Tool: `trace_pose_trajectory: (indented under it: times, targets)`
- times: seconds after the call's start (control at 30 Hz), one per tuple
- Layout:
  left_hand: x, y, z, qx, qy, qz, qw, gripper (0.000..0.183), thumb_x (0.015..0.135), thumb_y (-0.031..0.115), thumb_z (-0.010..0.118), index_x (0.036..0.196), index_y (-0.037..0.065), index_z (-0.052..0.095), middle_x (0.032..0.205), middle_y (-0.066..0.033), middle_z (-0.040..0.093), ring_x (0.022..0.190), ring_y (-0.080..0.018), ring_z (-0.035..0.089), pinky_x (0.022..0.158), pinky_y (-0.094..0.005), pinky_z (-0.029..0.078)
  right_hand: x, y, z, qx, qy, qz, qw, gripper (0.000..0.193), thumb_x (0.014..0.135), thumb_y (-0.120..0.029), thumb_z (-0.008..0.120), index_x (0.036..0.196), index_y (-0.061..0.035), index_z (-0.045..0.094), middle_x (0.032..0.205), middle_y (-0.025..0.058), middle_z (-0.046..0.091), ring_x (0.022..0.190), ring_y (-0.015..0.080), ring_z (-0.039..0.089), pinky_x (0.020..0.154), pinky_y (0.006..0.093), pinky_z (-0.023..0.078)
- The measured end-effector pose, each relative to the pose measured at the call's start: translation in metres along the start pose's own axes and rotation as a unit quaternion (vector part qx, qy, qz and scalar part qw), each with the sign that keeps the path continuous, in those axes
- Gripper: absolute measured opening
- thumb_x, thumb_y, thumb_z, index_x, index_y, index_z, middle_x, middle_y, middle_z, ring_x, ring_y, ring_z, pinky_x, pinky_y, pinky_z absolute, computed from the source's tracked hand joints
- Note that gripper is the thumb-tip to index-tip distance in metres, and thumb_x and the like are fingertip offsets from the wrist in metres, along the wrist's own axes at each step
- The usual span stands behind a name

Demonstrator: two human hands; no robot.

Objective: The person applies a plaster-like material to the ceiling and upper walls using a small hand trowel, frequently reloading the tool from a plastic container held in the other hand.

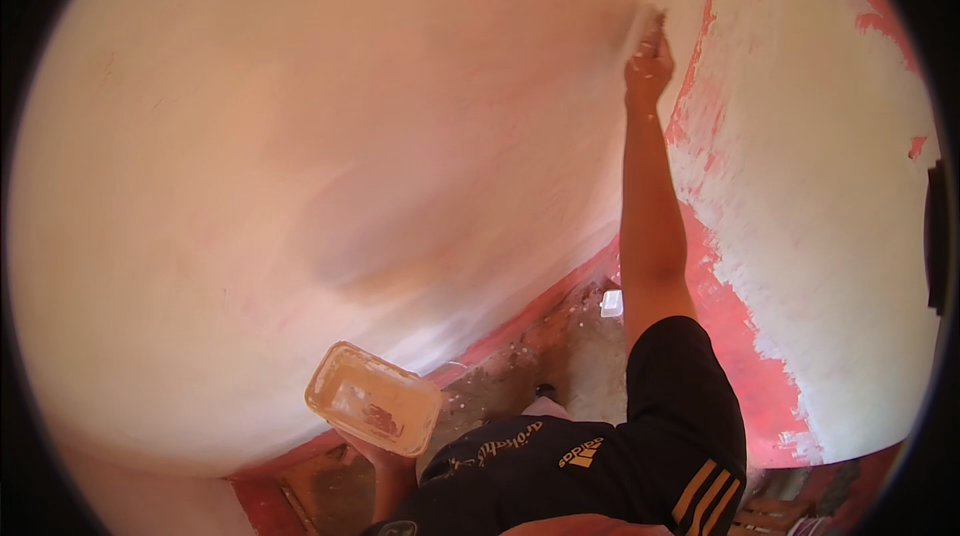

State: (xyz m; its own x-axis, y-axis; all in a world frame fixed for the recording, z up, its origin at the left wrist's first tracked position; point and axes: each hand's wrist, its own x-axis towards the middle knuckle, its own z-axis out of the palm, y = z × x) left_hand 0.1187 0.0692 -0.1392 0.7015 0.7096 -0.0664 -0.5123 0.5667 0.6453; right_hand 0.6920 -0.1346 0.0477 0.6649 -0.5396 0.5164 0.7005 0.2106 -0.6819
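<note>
My right hand (650, 71) is raised high on the wall, near the corner, with its arm stretched straight out. Its fingers are closed round a flat pale tool (638, 28) held against the wall surface; the tool is blurred, and I cannot tell its exact kind. Low on the left, my left hand (375, 451) supports a rectangular plastic tub (325, 391) from beneath. Smears of whitish paste coat the tub's inside, and a darker reddish patch shows on its bottom. Most of the left fingers are hidden behind the tub.
A broad pale-coated wall (400, 136) fills the left and middle. It meets a right-hand wall (820, 136) with rough white coating over red paint. Below lies a spattered floor (520, 361) with a small white container (612, 304). A dark object (937, 236) edges the far right.
</note>
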Motion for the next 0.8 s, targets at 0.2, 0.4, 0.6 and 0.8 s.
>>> trace_pose_trajectory:
  times: [0.2, 0.4, 0.6, 0.8]
  targets:
    - [0.01, -0.001, 0.002, -0.018, -0.055, 0.009, 0.998, 0.075, 0.097, 0.073, 0.035, 0.141, 0.014, 0.049, 0.13, -0.0085, 0.059, 0.113, -0.0285, 0.062, 0.094, -0.0455, 0.054, -0.226, -0.102, 0.037, -0.103, -0.254, -0.334, 0.902, 0.044, 0.088, 0.006, 0.052, 0.13, -0.0012, 0.064, 0.131, 0.0163, 0.066, 0.119, 0.0302, 0.065, 0.094, 0.0384, 0.054]
    - [0.006, 0.001, -0.002, -0.014, -0.065, 0.033, 0.997, 0.075, 0.097, 0.073, 0.035, 0.14, 0.013, 0.049, 0.129, -0.0083, 0.06, 0.111, -0.0274, 0.063, 0.092, -0.0443, 0.055, -0.163, -0.062, -0.006, 0.065, -0.29, -0.148, 0.943, 0.042, 0.101, -0.025, 0.051, 0.136, -0.0044, 0.06, 0.109, 0.0048, 0.062, 0.083, 0.0126, 0.052, 0.068, 0.0252, 0.044]
    - [0.003, -0.001, 0.014, -0.01, 0.047, 0.044, 0.998, 0.072, 0.098, 0.071, 0.036, 0.14, 0.014, 0.049, 0.13, -0.0057, 0.059, 0.114, -0.0268, 0.062, 0.093, -0.0427, 0.055, 0.056, 0.041, -0.009, -0.134, -0.03, -0.183, 0.973, 0.048, 0.1, -0.013, 0.047, 0.147, -0.0102, 0.053, 0.107, 0.0038, 0.071, 0.061, 0.0098, 0.051, 0.053, 0.0245, 0.045]
    - [0.005, 0.006, -0.002, 0.008, 0.001, 0.012, 1.0, 0.072, 0.098, 0.071, 0.036, 0.143, 0.014, 0.046, 0.132, -0.0059, 0.058, 0.115, -0.0255, 0.061, 0.094, -0.0416, 0.055, -0.172, -0.073, 0.029, -0.103, -0.237, -0.303, 0.918, 0.029, 0.09, -0.003, 0.056, 0.117, -0.0056, 0.069, 0.101, 0.0115, 0.073, 0.081, 0.022, 0.067, 0.07, 0.033, 0.053]
